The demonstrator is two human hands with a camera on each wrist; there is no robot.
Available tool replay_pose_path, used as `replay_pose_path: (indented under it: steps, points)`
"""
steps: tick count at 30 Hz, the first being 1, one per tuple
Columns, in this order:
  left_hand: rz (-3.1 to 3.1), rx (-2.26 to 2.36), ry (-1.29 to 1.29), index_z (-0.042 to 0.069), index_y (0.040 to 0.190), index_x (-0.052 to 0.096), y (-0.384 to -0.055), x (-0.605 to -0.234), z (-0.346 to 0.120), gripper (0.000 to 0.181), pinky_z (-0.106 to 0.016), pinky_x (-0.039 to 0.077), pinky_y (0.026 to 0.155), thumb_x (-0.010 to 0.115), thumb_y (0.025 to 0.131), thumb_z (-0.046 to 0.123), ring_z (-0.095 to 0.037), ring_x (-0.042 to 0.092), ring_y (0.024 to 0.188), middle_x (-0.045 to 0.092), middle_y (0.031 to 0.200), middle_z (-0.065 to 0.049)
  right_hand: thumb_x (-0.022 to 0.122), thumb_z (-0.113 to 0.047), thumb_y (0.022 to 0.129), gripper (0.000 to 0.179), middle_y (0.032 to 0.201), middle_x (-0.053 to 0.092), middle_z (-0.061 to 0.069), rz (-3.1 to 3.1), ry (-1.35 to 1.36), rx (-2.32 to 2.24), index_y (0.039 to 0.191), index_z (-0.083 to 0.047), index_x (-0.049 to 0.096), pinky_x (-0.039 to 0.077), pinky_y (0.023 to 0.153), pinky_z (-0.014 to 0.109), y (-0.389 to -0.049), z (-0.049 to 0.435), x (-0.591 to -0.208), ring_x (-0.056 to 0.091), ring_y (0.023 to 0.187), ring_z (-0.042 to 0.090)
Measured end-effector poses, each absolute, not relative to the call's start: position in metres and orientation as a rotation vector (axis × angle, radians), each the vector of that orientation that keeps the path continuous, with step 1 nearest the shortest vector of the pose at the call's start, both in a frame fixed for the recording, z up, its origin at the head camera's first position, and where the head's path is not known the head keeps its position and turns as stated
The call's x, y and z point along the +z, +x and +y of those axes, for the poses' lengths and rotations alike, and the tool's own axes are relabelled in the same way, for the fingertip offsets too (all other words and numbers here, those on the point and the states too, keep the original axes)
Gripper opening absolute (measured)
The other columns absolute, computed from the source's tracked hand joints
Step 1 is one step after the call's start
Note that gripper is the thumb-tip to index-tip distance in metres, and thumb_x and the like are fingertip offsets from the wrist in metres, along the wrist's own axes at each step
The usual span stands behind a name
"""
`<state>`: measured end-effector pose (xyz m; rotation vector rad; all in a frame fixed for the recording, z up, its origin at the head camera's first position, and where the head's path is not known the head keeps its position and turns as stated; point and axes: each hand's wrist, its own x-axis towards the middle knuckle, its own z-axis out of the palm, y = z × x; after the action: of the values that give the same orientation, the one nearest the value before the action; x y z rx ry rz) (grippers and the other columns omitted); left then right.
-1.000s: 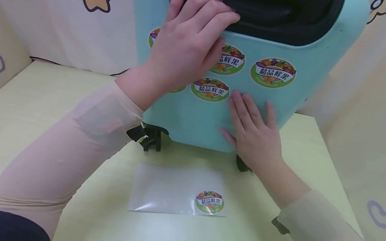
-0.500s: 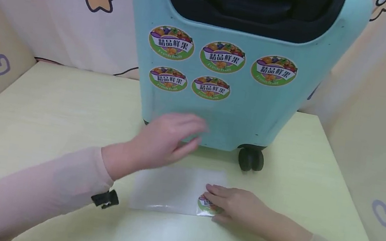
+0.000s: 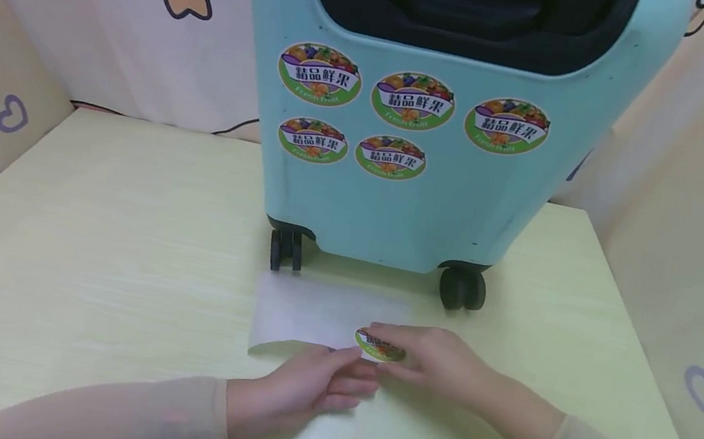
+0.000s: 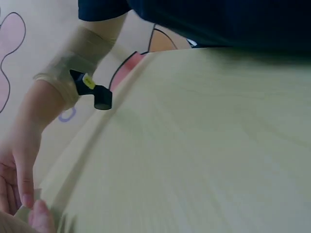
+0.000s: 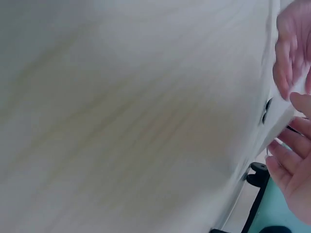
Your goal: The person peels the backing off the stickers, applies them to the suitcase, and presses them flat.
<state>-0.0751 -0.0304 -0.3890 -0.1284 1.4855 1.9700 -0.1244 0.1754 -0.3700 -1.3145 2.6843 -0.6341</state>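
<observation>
A white backing sheet (image 3: 311, 312) lies on the table before the suitcase, its front edge bowed up. One oval fruit sticker (image 3: 377, 346) is at its right front corner, partly covered by fingers. My left hand (image 3: 306, 387) pinches the sheet's front edge beside the sticker, thumb on top and fingers beneath. From the right, my right hand (image 3: 440, 362) grips the sheet's corner, fingers over the sticker. Behind stands a light blue suitcase (image 3: 380, 216) bearing several matching stickers: three in the upper row, including a right one (image 3: 507, 126), and two in the lower row.
The suitcase rests on black wheels (image 3: 462, 288), and its upper front has a black recessed panel (image 3: 479, 11). A pale yellow-green table (image 3: 138, 233) lies under everything. Printed curtains (image 3: 111, 47) enclose the back and sides.
Both hands have come down from the suitcase to the sheet. The right hand reached the sticker first; the left followed to the front edge, which now bends up. All suitcase stickers are uncovered.
</observation>
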Motion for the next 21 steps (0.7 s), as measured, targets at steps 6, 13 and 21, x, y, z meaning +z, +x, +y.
replay_pose_path:
  steps: [6,13,21]
  points:
    - [1.542,2.144,-0.186,-0.008,0.124,0.049,-0.082,-0.393,-0.019,0.037,-0.025,0.052,0.072,0.047,0.098,0.018,-0.015,0.063,0.096,0.066,0.108,-0.013,0.073,-0.02,0.081,0.037,0.119,0.063,0.003,2.805,-1.299,-0.758,0.115,-0.009,0.066,0.048,0.086,0.033,-0.122,0.168,-0.367,0.058,0.111,0.019]
    - [1.607,2.181,-0.217,-0.007,0.117,0.056,-0.085,-0.392,-0.014,0.033,-0.02,0.05,0.066,0.054,0.095,0.018,-0.015,0.061,0.095,0.066,0.103,-0.009,0.076,-0.012,0.077,0.013,0.092,0.069,-0.003,2.859,-1.239,-1.013,0.09,-0.011,0.071,0.052,0.075,0.03,-0.12,0.158,-0.368,0.064,0.086,0.011]
    - [1.664,2.16,-0.264,-0.008,0.114,0.058,-0.083,-0.39,-0.013,0.031,-0.022,0.051,0.067,0.056,0.094,0.016,-0.012,0.061,0.087,0.067,0.096,-0.007,0.07,-0.014,0.083,0.002,0.09,0.069,-0.007,2.698,-0.753,-1.17,0.084,-0.015,0.072,0.051,0.075,0.03,-0.117,0.158,-0.365,0.063,0.086,0.009]
